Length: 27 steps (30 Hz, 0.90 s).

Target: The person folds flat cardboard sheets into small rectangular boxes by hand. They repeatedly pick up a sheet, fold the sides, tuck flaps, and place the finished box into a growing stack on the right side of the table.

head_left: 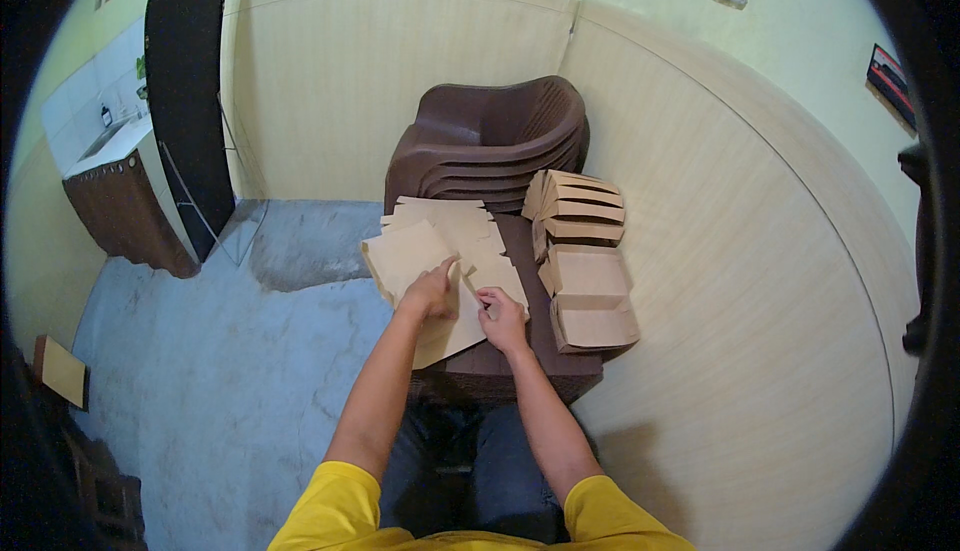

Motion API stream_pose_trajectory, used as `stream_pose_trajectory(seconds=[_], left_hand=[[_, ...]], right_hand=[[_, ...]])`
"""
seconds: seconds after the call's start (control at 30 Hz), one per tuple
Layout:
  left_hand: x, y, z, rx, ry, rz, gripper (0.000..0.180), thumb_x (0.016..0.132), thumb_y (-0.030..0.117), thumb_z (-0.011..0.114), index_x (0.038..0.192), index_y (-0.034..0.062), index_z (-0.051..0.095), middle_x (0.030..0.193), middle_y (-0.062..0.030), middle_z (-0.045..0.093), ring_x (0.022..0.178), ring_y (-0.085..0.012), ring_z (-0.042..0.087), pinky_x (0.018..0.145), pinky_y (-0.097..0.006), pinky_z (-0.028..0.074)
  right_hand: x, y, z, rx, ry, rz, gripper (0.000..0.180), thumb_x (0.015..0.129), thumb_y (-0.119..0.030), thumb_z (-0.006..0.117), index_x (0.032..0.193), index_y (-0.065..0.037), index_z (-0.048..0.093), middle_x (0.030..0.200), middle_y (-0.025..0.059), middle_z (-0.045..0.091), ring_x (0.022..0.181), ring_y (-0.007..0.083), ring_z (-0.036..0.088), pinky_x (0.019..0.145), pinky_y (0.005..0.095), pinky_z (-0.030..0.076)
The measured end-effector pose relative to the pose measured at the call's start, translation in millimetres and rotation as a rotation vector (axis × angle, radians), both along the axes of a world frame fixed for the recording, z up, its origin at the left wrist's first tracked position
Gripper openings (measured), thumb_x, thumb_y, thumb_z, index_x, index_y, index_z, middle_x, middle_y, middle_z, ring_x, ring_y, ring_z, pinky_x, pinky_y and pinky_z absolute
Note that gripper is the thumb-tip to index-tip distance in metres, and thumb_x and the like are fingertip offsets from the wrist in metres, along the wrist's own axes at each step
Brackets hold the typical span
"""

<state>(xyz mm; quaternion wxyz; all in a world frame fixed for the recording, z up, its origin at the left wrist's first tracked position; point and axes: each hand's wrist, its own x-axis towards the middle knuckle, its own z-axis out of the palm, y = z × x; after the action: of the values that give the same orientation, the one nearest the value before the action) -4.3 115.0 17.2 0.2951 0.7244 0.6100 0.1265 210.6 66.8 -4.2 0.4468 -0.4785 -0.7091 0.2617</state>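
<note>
A brown cardboard box blank (pixel 405 254), partly folded, lies tilted over a pile of flat cardboard blanks (pixel 485 223). My left hand (pixel 430 292) is closed on the blank near its middle, with fingertips at a raised crease. Just to the right, my right hand (pixel 504 321) pinches a narrow flap at the blank's edge with curled fingers. Some of the fingertips are hidden behind the hand and the card. Right of the pile, an erected cardboard box (pixel 592 323) stands with its lid raised. Behind it rest several more folded boxes (pixel 578 206), nested together.
The blanks rest on a dark brown support (pixel 520 246). Stacked brown plastic chairs (pixel 480 136) stand behind it. A panelled wall (pixel 740 221) curves along the right. At the far left are a tall black board (pixel 187 101) on metal legs and a sink counter (pixel 110 146).
</note>
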Motion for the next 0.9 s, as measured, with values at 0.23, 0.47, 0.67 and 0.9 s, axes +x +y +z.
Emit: stream_pose_trajectory(seconds=[0.23, 0.47, 0.67, 0.9], left_hand=[[-1, -23, -24, 0.348, 0.139, -0.087, 0.069, 0.08, 0.03, 0.087, 0.145, 0.0163, 0.068, 0.138, -0.0155, 0.065, 0.126, -0.0388, 0.061, 0.111, -0.048, 0.053], [31, -40, -22, 0.294, 0.185, 0.102, 0.042, 0.102, 0.038, 0.06, 0.132, 0.0122, 0.074, 0.15, -0.0106, 0.061, 0.139, -0.0397, 0.054, 0.119, -0.05, 0.045], [32, -69, -25, 0.387, 0.148, 0.105, 0.049, 0.108, 0.042, 0.057, 0.148, 0.0135, 0.063, 0.163, -0.0065, 0.054, 0.155, -0.0346, 0.042, 0.129, -0.052, 0.033], [17, -73, -45, 0.434, 0.113, 0.039, 0.044, 0.113, 0.033, 0.05, 0.152, 0.0148, 0.055, 0.165, -0.0021, 0.053, 0.161, -0.0272, 0.035, 0.133, -0.047, 0.024]], right_hand=[[3, -3, -11, 0.28, -0.25, 0.053, 0.033, 0.079, 0.0, 0.07, 0.111, -0.002, 0.08, 0.124, 0.0148, 0.079, 0.112, 0.0324, 0.07, 0.105, 0.0412, 0.054], [12, -5, -10, 0.213, -0.248, 0.156, 0.03, 0.082, -0.009, 0.072, 0.109, -0.002, 0.082, 0.119, 0.0168, 0.08, 0.103, 0.0307, 0.072, 0.1, 0.0397, 0.056], [17, -7, 0, -0.228, -0.07, 0.096, 0.02, 0.086, -0.019, 0.082, 0.096, -0.002, 0.082, 0.1, 0.0141, 0.081, 0.086, 0.0273, 0.074, 0.082, 0.0399, 0.058], [-1, 1, 8, -0.025, -0.32, -0.013, 0.023, 0.081, -0.03, 0.091, 0.085, -0.011, 0.079, 0.086, 0.0037, 0.077, 0.093, 0.0271, 0.068, 0.085, 0.0444, 0.052]])
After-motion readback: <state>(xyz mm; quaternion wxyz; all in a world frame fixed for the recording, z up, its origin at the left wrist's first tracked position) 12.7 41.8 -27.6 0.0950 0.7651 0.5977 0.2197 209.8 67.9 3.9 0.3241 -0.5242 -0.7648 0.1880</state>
